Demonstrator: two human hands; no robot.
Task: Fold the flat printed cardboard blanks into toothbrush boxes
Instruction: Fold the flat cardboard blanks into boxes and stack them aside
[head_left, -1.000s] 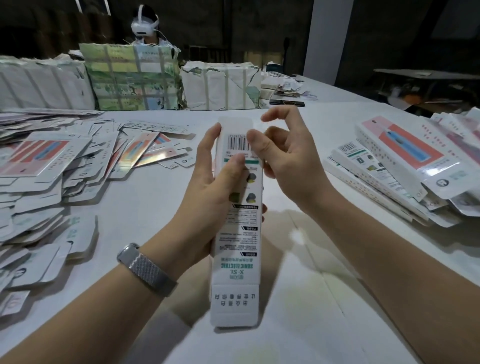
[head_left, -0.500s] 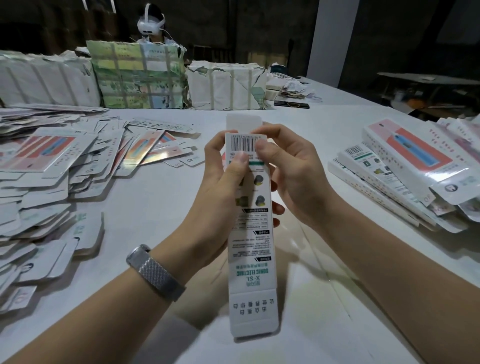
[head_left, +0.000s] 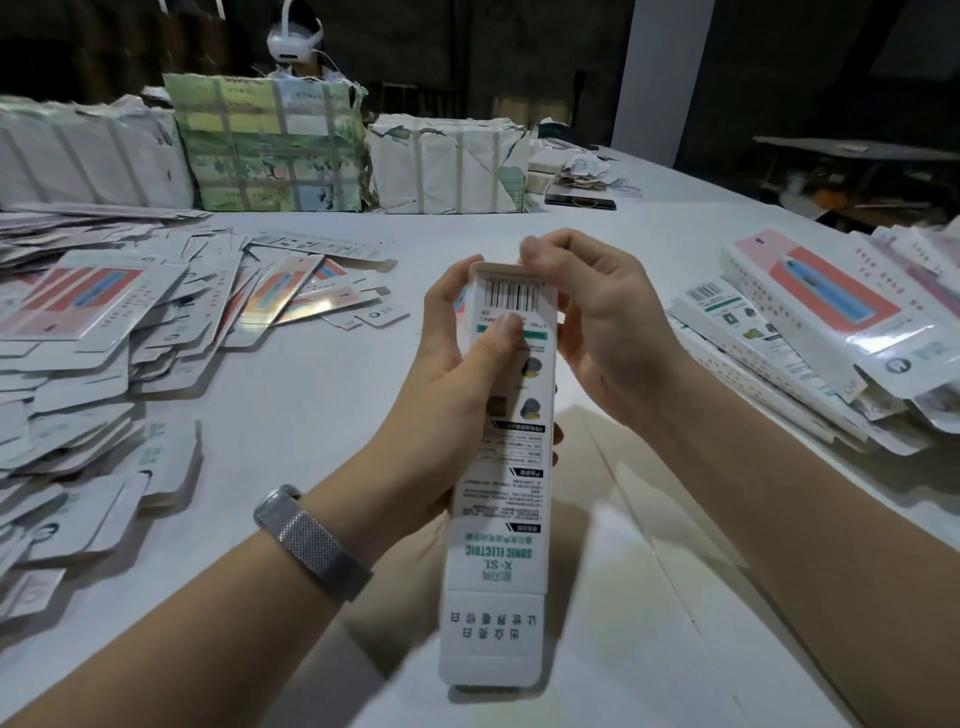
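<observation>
White and broad, the table (head_left: 322, 395) runs back to a dark wall, with taped paper-wrapped bundles (head_left: 270, 150) lined along its far edge and a white headset (head_left: 293, 39) showing above them. A loose heap of flat printed cardboard blanks (head_left: 98, 343) covers the left side of the table; on the right lies a stack of folded boxes with a pink-and-blue toothbrush picture (head_left: 826, 322).

Held above the middle of the table is a long, narrow white cardboard toothbrush box (head_left: 506, 493) printed with green lettering and a barcode near its far end. It points away from the person, clear of the table top, its near flap hanging open towards the camera.

The left hand (head_left: 447, 395), with a silver mesh wristband (head_left: 311, 543) on its wrist, wraps the box's upper half from the left: the thumb lies across the printed face just below the barcode and the fingers curl round behind, so this grip is closed on the box. The right hand (head_left: 597, 332) sits at the far end, its fingers curled; the forefinger tip presses down on the top flap, which is bent over the opening, while the thumb lies along the right edge of the box.
</observation>
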